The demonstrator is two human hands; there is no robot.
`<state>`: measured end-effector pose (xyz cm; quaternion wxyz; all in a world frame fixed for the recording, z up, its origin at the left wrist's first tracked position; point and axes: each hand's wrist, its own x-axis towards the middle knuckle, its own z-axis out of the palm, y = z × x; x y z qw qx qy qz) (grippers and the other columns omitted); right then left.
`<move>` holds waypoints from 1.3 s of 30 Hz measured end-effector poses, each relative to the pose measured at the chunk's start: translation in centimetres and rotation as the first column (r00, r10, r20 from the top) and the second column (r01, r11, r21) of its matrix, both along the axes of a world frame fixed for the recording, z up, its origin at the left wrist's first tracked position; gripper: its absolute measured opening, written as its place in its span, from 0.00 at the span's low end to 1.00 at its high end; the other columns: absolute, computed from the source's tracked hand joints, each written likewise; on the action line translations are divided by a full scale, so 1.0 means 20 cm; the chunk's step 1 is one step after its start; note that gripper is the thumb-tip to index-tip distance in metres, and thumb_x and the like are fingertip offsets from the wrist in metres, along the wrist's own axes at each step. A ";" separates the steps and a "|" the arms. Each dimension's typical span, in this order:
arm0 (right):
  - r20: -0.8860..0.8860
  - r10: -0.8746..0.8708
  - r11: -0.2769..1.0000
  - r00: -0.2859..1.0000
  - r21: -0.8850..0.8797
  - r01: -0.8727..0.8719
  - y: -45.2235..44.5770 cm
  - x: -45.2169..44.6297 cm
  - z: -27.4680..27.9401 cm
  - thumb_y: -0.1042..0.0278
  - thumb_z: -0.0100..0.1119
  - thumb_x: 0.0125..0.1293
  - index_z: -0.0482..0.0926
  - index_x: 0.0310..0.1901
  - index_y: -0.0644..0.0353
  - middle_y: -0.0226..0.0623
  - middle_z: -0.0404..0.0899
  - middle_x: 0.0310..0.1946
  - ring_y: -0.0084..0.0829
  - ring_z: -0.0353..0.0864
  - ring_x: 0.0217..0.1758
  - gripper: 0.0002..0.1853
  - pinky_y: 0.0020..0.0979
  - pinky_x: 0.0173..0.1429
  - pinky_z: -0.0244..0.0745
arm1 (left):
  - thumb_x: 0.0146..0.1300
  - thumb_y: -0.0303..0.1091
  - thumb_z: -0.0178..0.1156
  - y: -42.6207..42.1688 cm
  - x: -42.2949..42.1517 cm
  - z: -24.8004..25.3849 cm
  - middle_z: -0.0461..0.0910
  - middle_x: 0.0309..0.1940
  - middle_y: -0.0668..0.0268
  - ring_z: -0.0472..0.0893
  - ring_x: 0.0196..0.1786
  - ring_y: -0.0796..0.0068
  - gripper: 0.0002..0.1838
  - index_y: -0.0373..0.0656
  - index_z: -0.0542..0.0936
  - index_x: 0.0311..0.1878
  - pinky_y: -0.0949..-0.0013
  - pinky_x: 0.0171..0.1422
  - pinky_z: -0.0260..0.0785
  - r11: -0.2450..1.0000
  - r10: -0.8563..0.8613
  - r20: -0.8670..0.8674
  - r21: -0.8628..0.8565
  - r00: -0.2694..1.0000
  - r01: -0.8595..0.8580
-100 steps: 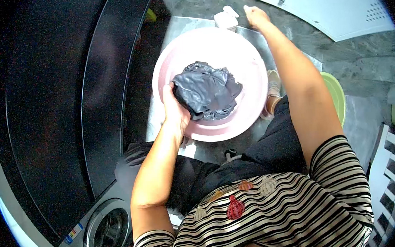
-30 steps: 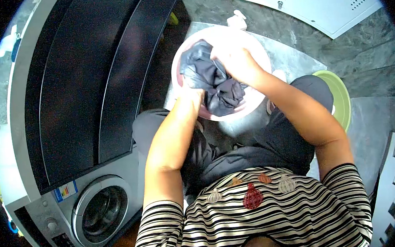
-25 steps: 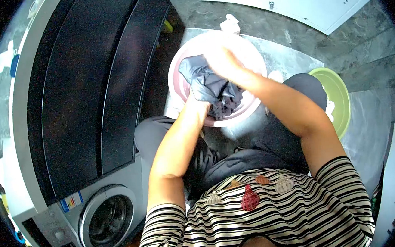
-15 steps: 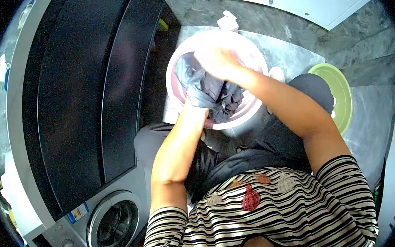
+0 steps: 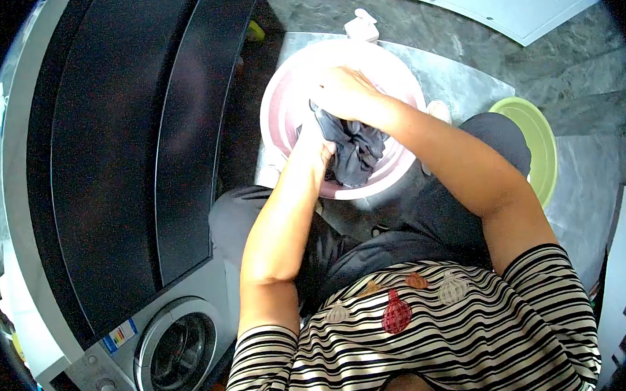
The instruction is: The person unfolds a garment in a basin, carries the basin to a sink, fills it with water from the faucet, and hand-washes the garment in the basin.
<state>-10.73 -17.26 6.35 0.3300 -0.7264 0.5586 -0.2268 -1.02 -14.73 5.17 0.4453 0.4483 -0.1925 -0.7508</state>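
– Cloth [image 5: 358, 159] shifted: half a second ago a flap lay up on the basin's left side, past the left hand [image 5: 314, 138]; now it's pulled in, and the dark bunch sits lower, toward the near rim. Right hand [image 5: 347, 95] barely moved.

– Still inside the pink basin [image 5: 269, 118]?

– Yes, all visible cloth is inside it, none over the rim.

– Grip?

– Both look closed on cloth. Right has the far end, fingers curled over it; left pinches the left edge, fingertips showing beside the dark folds. Glare bleaches the fingers, so how tight, can't tell.

– Direction from the grip?

– Loose part hangs off the hands toward the body and a little right. Long axis slants from the gap between the hands down to the near rim. Short dark strip runs up between them.

– Nearer hand?

– Left, alongside the bunch. Right is above, reaching across from the right, its forearm clear of the loose folds.

– Anything else close?

– White bottle [image 5: 362, 30] just beyond the far rim. Green tub [image 5: 541, 137] over by the right knee, well apart from both hands.
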 end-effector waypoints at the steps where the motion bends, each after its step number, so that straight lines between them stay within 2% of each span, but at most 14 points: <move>1: 0.002 0.004 1.000 1.000 -0.001 -0.004 0.01 0.01 -0.02 0.58 0.52 0.60 0.79 0.38 0.57 0.47 0.79 0.38 0.47 0.77 0.43 0.13 0.43 0.49 0.70 | 0.70 0.47 0.42 0.00 0.00 0.03 0.77 0.45 0.63 0.78 0.49 0.68 0.19 0.46 0.72 0.54 0.65 0.54 0.71 1.000 0.001 0.006 -0.005 1.000 -0.001; 3: 0.104 -0.343 0.835 0.933 -0.422 0.354 0.05 0.07 -0.09 0.53 0.51 0.62 0.76 0.48 0.60 0.48 0.77 0.45 0.49 0.75 0.47 0.20 0.40 0.53 0.68 | 0.70 0.47 0.42 -0.01 0.02 0.02 0.77 0.44 0.63 0.78 0.48 0.68 0.19 0.45 0.72 0.53 0.66 0.52 0.72 0.999 0.008 0.020 -0.032 1.000 -0.008; 7: 0.483 -0.416 0.908 0.770 0.257 0.330 0.14 0.12 -0.14 0.53 0.51 0.64 0.79 0.42 0.65 0.46 0.80 0.37 0.37 0.80 0.39 0.20 0.33 0.47 0.71 | 0.70 0.44 0.46 -0.07 0.04 -0.12 0.77 0.45 0.61 0.79 0.46 0.71 0.16 0.44 0.73 0.52 0.69 0.47 0.75 0.987 -0.017 0.017 -0.159 1.000 0.020; 11: 0.723 -0.538 0.840 0.433 0.501 0.205 0.10 0.10 -0.19 0.61 0.53 0.65 0.79 0.36 0.65 0.34 0.80 0.31 0.23 0.79 0.33 0.14 0.28 0.39 0.72 | 0.69 0.46 0.46 -0.07 0.02 -0.18 0.78 0.44 0.61 0.79 0.46 0.67 0.18 0.42 0.74 0.49 0.64 0.52 0.73 0.994 0.080 -0.052 -0.073 0.995 -0.083; 13: 0.831 -0.517 0.855 0.207 0.512 0.083 0.09 0.10 -0.15 0.61 0.52 0.66 0.79 0.36 0.64 0.33 0.79 0.29 0.23 0.78 0.32 0.13 0.28 0.40 0.72 | 0.69 0.45 0.40 -0.08 0.04 -0.14 0.77 0.44 0.60 0.77 0.49 0.66 0.20 0.40 0.73 0.51 0.63 0.57 0.68 0.986 0.146 -0.419 -0.015 0.896 -0.168; 15: 0.822 -0.492 0.868 0.287 0.486 0.097 0.10 0.12 -0.18 0.61 0.51 0.66 0.78 0.38 0.64 0.35 0.79 0.28 0.28 0.79 0.32 0.13 0.31 0.41 0.73 | 0.68 0.43 0.40 -0.07 0.07 -0.18 0.75 0.50 0.58 0.74 0.55 0.65 0.20 0.41 0.71 0.54 0.62 0.64 0.61 0.984 0.175 -0.439 0.081 0.881 -0.156; 17: 0.588 0.045 0.997 0.807 -0.071 -0.004 0.19 0.14 -0.13 0.61 0.51 0.65 0.77 0.37 0.62 0.40 0.80 0.29 0.33 0.80 0.33 0.12 0.34 0.41 0.73 | 0.67 0.43 0.41 -0.06 0.11 -0.19 0.75 0.50 0.58 0.73 0.55 0.65 0.20 0.41 0.70 0.55 0.63 0.65 0.61 0.992 0.127 -0.374 0.061 0.919 -0.113; 22: 0.290 0.415 0.891 0.862 -0.320 -0.322 0.33 0.15 -0.08 0.62 0.52 0.61 0.76 0.32 0.56 0.40 0.76 0.27 0.42 0.78 0.33 0.08 0.37 0.37 0.72 | 0.67 0.41 0.42 0.00 0.15 -0.21 0.74 0.51 0.58 0.72 0.56 0.65 0.20 0.41 0.69 0.56 0.63 0.65 0.59 0.995 -0.055 -0.218 -0.098 0.974 0.035; 27: -0.005 -0.010 0.752 1.000 -0.660 0.004 0.17 0.10 -0.18 0.59 0.50 0.60 0.76 0.47 0.50 0.34 0.72 0.49 0.39 0.68 0.55 0.15 0.48 0.56 0.63 | 0.66 0.40 0.44 0.03 0.10 -0.19 0.73 0.52 0.58 0.71 0.57 0.64 0.20 0.40 0.68 0.57 0.63 0.66 0.58 0.923 -0.175 0.034 -0.343 0.984 0.176; 33: -0.102 -0.206 0.947 0.973 -0.273 0.172 -0.11 -0.01 -0.62 0.57 0.42 0.65 0.72 0.50 0.58 0.52 0.71 0.50 0.47 0.71 0.55 0.18 0.48 0.57 0.67 | 0.65 0.38 0.45 0.06 0.05 -0.18 0.72 0.53 0.58 0.70 0.57 0.64 0.20 0.40 0.66 0.58 0.64 0.67 0.57 0.768 -0.149 0.402 -0.529 0.903 0.362; 34: -0.209 -0.071 0.993 0.975 -0.112 0.048 0.04 0.04 -0.21 0.60 0.43 0.63 0.74 0.45 0.61 0.53 0.72 0.44 0.48 0.72 0.53 0.16 0.48 0.54 0.68 | 0.65 0.38 0.45 0.05 0.06 -0.17 0.72 0.53 0.58 0.70 0.58 0.64 0.20 0.40 0.66 0.59 0.64 0.67 0.57 0.730 -0.136 0.475 -0.545 0.870 0.412; 36: 0.091 0.040 0.961 0.995 -0.277 -0.013 0.14 0.19 -0.19 0.61 0.43 0.63 0.74 0.49 0.66 0.54 0.71 0.51 0.51 0.68 0.58 0.19 0.50 0.59 0.63 | 0.65 0.37 0.46 0.03 0.09 -0.17 0.72 0.53 0.58 0.70 0.58 0.64 0.21 0.40 0.65 0.59 0.64 0.67 0.56 0.637 -0.083 0.638 -0.557 0.766 0.533; 37: 0.065 0.050 0.794 0.997 -0.608 0.000 0.26 0.23 -0.16 0.65 0.45 0.62 0.71 0.45 0.65 0.54 0.70 0.50 0.48 0.66 0.60 0.14 0.50 0.60 0.62 | 0.65 0.37 0.46 0.02 0.10 -0.16 0.72 0.53 0.58 0.70 0.58 0.64 0.21 0.40 0.65 0.59 0.64 0.67 0.56 0.581 -0.035 0.712 -0.557 0.701 0.594; 39: 0.049 0.132 0.773 0.990 -0.630 -0.072 0.19 0.19 -0.30 0.64 0.44 0.63 0.70 0.50 0.64 0.52 0.68 0.54 0.48 0.63 0.62 0.17 0.54 0.62 0.57 | 0.65 0.36 0.47 0.01 0.09 -0.16 0.71 0.53 0.58 0.69 0.58 0.64 0.21 0.40 0.65 0.60 0.64 0.68 0.55 0.484 0.076 0.821 -0.527 0.566 0.698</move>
